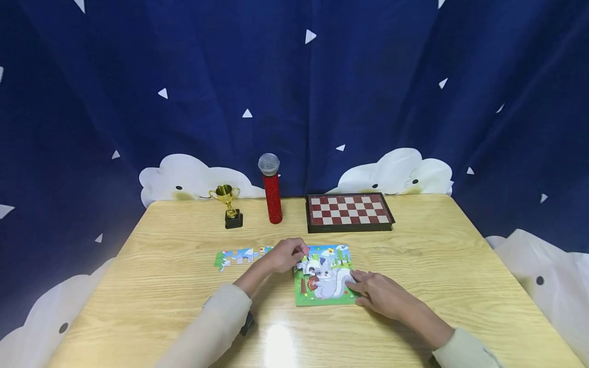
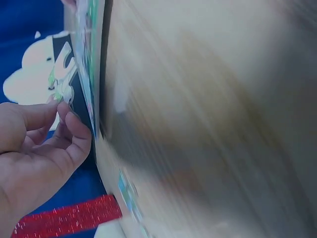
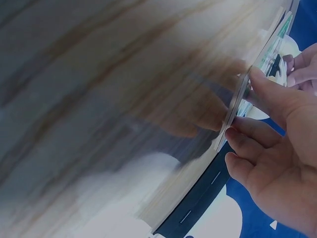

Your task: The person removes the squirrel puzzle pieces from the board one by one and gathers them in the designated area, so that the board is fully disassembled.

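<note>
Left hand (image 1: 286, 254) pinches puzzle piece (image 1: 314, 265) over puzzle board (image 1: 322, 301), upper-left part. Right hand (image 1: 383, 295): fingers loose, unclenched, touching board's right edge. Board lies on bench (image 1: 423, 260), loose pieces (image 1: 246, 254) left.

On the left of the left wrist view, the left hand (image 2: 44, 158) pinches a white-and-green puzzle piece (image 2: 64, 69) between its thumb and fingers (image 2: 79, 133), the piece jutting past the fingertips close to a picture board (image 2: 90, 74) seen nearly edge-on along the wood-grained desk (image 2: 208, 124). Lower down, small blue-and-green puzzle pieces (image 2: 126, 191) lie on the desk, blurred, and a glittery red cylinder (image 2: 69, 217) crosses the bottom left, while a blue curtain (image 2: 29, 15) with a white cloud shape (image 2: 29, 74) shows behind the hand
</note>
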{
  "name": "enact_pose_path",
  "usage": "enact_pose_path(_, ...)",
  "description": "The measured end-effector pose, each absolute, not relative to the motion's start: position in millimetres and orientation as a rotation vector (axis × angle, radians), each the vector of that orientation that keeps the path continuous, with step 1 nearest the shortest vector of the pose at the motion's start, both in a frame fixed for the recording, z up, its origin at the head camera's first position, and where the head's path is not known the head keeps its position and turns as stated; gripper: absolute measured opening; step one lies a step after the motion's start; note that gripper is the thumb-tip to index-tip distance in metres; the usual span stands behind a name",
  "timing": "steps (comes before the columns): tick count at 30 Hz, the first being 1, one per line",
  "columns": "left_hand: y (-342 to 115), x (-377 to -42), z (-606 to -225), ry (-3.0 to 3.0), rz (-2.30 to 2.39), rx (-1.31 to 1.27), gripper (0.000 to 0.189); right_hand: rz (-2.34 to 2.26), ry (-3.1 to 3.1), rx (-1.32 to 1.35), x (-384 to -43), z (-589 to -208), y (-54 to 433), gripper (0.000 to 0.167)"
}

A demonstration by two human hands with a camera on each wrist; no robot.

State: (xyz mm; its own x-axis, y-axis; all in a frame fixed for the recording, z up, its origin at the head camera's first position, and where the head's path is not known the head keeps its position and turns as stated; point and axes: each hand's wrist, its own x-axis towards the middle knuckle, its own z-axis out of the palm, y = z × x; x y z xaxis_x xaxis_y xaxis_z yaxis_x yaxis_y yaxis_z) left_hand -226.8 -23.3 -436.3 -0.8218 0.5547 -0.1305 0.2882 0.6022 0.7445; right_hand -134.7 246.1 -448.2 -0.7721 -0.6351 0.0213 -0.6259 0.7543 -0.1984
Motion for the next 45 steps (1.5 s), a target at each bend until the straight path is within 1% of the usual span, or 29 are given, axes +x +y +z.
enact_pose_path(12, -83, -228, -436, 2.489, 1.005, 0.619, 0.012, -0.281, 2.887, -1.027, -136, -448, 247, 0.043)
enact_pose_path(17, -100, -224, -436, 2.511, 0.928, 0.600, 0.010, -0.277, 2.890, -1.029, -136, -447, 247, 0.044)
enact_pose_path(25, -106, -218, -438, 2.575, 0.856, 0.542, 0.008, -0.277, 2.892, -1.029, -136, -447, 248, 0.044)
enact_pose_path(34, -105, -215, -441, 2.591, 0.849, 0.547, 0.010, -0.262, 2.895, -1.031, -135, -448, 247, 0.044)
enact_pose_path(45, -102, -211, -443, 2.639, 0.815, 0.496, 0.009, -0.293, 2.891, -1.022, -134, -448, 247, 0.043)
